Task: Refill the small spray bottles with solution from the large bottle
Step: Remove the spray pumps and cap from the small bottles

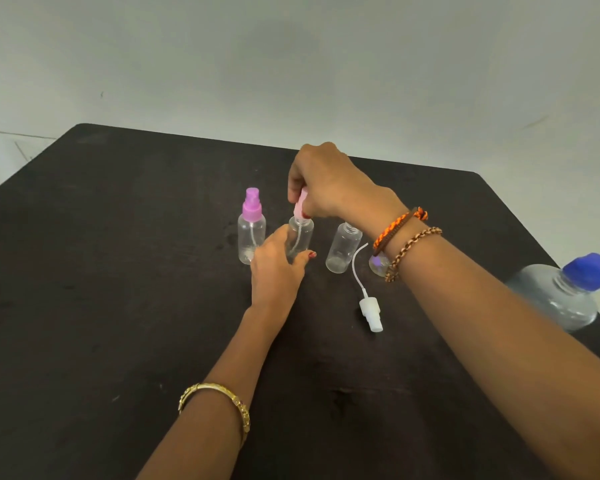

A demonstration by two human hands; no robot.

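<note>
Small clear spray bottles stand in a row on the dark table [118,306]. The leftmost bottle [251,237] wears a purple sprayer. My left hand [278,268] grips the second bottle [302,237], while my right hand [323,185] pinches its pink sprayer top [300,204] at the neck. A third bottle [342,247] stands open without a top. A fourth bottle [378,265] is mostly hidden behind my right wrist. A white sprayer [369,306] with its tube lies loose on the table. The large bottle [561,296] with a blue cap stands at the right edge.
A pale wall rises behind the table's far edge. The near and left parts of the table hold nothing else. The large bottle stands close to the right rim under my right forearm's outer side.
</note>
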